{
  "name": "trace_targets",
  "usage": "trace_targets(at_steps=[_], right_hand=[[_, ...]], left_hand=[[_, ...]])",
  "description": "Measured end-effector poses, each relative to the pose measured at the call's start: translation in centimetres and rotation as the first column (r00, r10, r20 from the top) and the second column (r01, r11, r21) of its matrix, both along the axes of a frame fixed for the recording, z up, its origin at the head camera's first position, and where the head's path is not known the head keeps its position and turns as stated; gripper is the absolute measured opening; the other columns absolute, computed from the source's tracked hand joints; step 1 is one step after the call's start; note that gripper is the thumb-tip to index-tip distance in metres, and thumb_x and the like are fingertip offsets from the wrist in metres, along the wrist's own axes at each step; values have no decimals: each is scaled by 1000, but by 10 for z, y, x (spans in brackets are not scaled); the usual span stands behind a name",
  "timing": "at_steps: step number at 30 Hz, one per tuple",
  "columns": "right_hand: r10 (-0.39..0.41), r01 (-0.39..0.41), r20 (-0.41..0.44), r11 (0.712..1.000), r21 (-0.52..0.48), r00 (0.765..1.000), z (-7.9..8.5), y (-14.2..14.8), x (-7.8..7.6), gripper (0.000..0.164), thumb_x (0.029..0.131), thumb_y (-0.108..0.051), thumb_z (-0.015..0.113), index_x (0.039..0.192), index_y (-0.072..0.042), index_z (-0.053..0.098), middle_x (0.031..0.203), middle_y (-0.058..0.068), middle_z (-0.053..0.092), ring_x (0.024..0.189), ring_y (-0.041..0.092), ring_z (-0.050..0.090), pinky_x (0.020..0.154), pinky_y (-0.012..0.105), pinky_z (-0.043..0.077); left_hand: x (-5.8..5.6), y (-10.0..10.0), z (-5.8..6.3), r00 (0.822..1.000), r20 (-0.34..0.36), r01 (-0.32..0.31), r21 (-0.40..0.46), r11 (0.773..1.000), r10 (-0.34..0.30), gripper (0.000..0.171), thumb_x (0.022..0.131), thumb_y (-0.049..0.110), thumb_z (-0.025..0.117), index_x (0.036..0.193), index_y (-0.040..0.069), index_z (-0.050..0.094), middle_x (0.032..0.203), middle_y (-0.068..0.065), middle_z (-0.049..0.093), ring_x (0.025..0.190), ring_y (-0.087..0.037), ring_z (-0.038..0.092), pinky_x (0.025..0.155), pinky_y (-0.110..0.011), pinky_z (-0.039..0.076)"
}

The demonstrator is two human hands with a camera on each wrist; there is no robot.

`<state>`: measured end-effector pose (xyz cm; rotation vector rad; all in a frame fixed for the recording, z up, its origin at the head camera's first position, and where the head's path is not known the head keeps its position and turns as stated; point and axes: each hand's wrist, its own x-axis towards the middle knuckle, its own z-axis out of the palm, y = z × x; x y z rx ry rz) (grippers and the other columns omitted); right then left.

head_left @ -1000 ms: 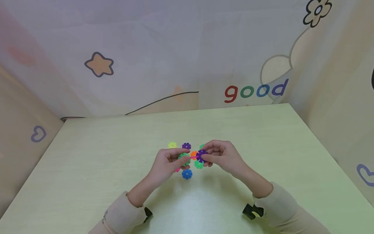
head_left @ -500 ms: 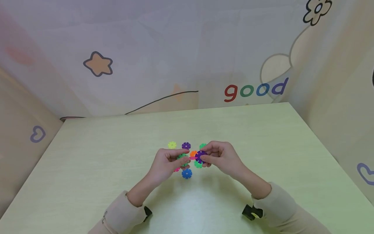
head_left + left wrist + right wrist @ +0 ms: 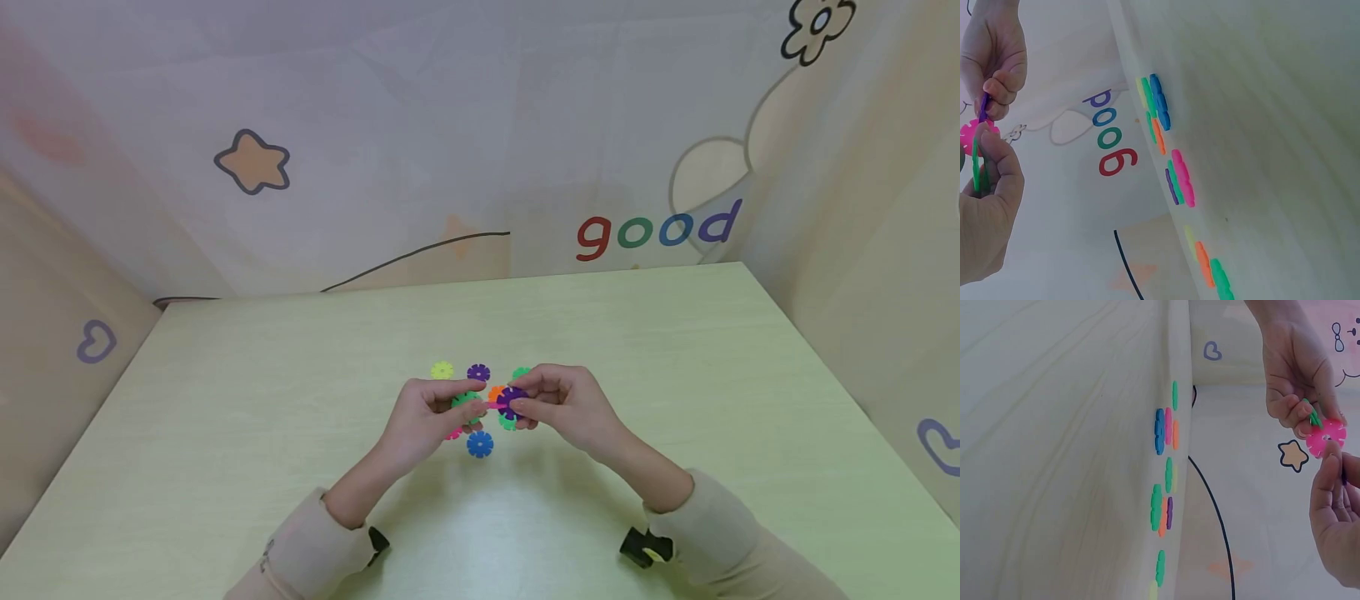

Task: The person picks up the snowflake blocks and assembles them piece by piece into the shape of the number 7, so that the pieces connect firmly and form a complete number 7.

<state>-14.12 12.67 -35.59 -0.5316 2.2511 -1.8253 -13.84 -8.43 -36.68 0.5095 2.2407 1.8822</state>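
In the head view, pinching a green disc (image 3: 466, 400) in left fingers (image 3: 457, 387) and a purple disc (image 3: 507, 398) in right fingers (image 3: 542, 374), both nearly closed, above the worktop (image 3: 300, 467). In the left wrist view, holding a pink disc (image 3: 969, 132) between these; maybe risking a slip by pushing crookedly. In the right wrist view, mostly covering the purple disc, so perhaps misaligning it.

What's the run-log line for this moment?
left hand: pinches green notched disc; right hand: pinches purple notched disc; pink notched disc: between them; blue notched disc: on tabletop
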Motion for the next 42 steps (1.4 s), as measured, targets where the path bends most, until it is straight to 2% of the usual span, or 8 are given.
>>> trace_targets(at_steps=[10,14,16,21,25,31,34,42], right_hand=[[13,-13,55,1000,-9,998,0,4,-2,31,83,1,62,114,6,57,87,15,65,73,21,66,74,29,53],[5,-1,95,999,-38,995,-1,3,-2,31,84,1,62,113,8,55,86,15,65,71,22,66,72,31,54],[9,-3,106,998,-59,994,-1,2,-2,28,83,1,62,110,9,55,85,15,65,70,21,66,71,32,54],[14,-2,126,995,-99,992,-1,0,-2,22,82,3,62,101,9,53,81,15,65,68,21,66,70,35,54],[13,-3,120,996,-84,993,-1,0,-1,23,83,1,63,102,9,53,84,16,65,70,22,66,69,35,54],[28,-20,117,998,-66,993,-2,0,-1,23,83,-1,64,103,9,56,86,17,66,71,24,66,70,37,54],[38,-29,129,997,-72,991,-2,0,0,24,83,0,63,103,10,56,86,18,66,72,23,66,70,37,54],[68,-62,122,997,-55,990,-2,6,0,26,83,1,63,106,10,55,89,18,65,74,23,66,70,36,54]], left_hand=[[0,-3,-4,1000,20,17,32,999,-18,31,84,10,65,113,-1,62,87,-18,67,72,-28,66,67,-32,54],[0,-3,-4,998,49,41,5,999,-41,40,81,12,69,119,3,58,81,-10,64,73,-35,63,65,-32,54],[0,-3,-3,997,53,56,-27,998,-54,43,81,15,70,121,5,58,74,-5,61,66,-32,60,61,-31,53],[-2,0,-3,996,-18,87,-107,990,-90,44,81,18,70,122,8,58,61,-1,47,53,-14,43,49,-21,42],[-2,1,-6,987,-109,103,-135,985,-119,49,78,14,73,124,9,57,58,-1,41,50,-11,37,45,-19,31],[-3,3,-7,976,-177,102,-131,986,-124,41,79,14,72,118,8,62,78,-6,63,45,-9,38,41,-18,33],[-2,3,-5,975,-191,89,-128,988,-112,37,78,14,72,114,8,65,86,-7,66,42,-9,35,40,-18,31],[-2,2,-6,989,-121,69,-83,994,-79,34,79,7,70,113,4,65,88,-10,68,45,-10,39,41,-17,32]])
